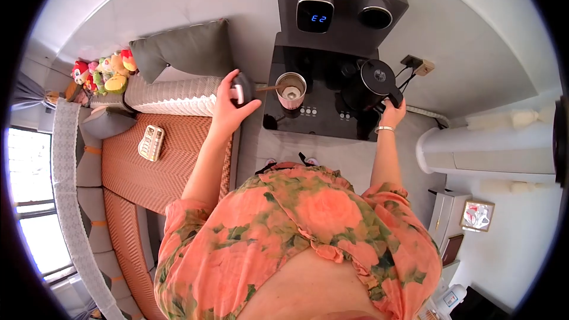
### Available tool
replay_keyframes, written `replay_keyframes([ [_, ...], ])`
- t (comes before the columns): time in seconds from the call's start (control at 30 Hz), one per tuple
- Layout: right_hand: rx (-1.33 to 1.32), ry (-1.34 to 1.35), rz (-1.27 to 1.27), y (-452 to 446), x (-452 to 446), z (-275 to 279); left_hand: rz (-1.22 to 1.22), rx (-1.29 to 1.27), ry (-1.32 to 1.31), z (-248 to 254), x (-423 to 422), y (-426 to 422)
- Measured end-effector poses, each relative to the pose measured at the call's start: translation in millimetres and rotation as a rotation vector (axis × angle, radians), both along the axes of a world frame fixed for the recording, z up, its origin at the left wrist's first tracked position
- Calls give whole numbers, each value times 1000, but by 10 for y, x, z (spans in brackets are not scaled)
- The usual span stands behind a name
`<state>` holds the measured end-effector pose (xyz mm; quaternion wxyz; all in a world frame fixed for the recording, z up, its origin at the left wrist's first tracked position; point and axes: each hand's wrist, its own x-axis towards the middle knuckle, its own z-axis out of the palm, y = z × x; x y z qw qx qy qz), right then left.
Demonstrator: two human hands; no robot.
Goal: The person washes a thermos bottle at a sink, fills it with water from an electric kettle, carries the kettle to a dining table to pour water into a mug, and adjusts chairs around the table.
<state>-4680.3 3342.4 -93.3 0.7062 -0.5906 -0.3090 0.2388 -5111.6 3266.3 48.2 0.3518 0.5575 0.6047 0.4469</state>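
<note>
My left hand [226, 109] is closed around a dark, round cup lid [244, 88]. A thin brown stick or straw [268, 88] reaches from the lid toward the open cup. This cup [291, 102], pale pink outside with a metal rim, stands upright on the black glass top, something whitish showing inside. At the right, my right hand [392, 114] grips the handle of a black electric kettle [368, 86] with its lid closed. The kettle is near the right side of the glass top; whether its base touches the surface I cannot tell.
Behind the glass top rises a dark dispenser panel [344, 21] with a lit display [315, 16]. A wall socket [417, 65] with cables is right of the kettle. Left stands a sofa [166, 154] with a grey cushion [192, 50] and plush toys [105, 72].
</note>
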Motion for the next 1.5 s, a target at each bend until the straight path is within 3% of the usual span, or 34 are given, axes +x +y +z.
replay_keyframes([
  [0.07,0,8,7,22,38,-39,-10,45,108,168,140,125],
  [0.17,-75,-113,21,-35,35,47,-224,116,397,391,343,290],
  [0.23,-140,-377,2,-131,-26,168,-286,148,468,356,445,422],
  [0.33,-101,-470,20,-358,106,16,-366,164,597,247,595,630],
  [0.47,-305,-368,-75,-957,256,-184,-439,171,769,4,730,776],
  [0.57,-152,-276,78,-1092,195,-219,-494,123,823,-94,775,782],
  [0.67,-87,-315,330,-1038,-350,325,-491,99,861,-220,782,788],
  [0.8,-27,-515,676,-671,-1090,975,-529,67,857,-156,745,754],
  [0.9,38,-942,898,-343,-1472,1303,-464,224,668,-219,525,639],
  [0.97,76,-1073,996,-121,-1692,1320,-279,180,324,-407,355,495],
  [1.03,53,-1144,1050,-15,-1902,1401,-277,147,301,-840,313,418],
  [1.13,-89,-1388,1145,98,-2165,1468,-196,75,184,-1146,460,397],
  [1.2,-313,-1604,1191,161,-2289,1496,-97,194,85,-1149,594,440],
  [1.3,-336,-1684,1221,255,-2340,1410,-166,-7,46,-1100,629,477],
  [1.5,-277,-1697,1227,254,-2357,1447,-164,48,45,-1115,607,470],
])
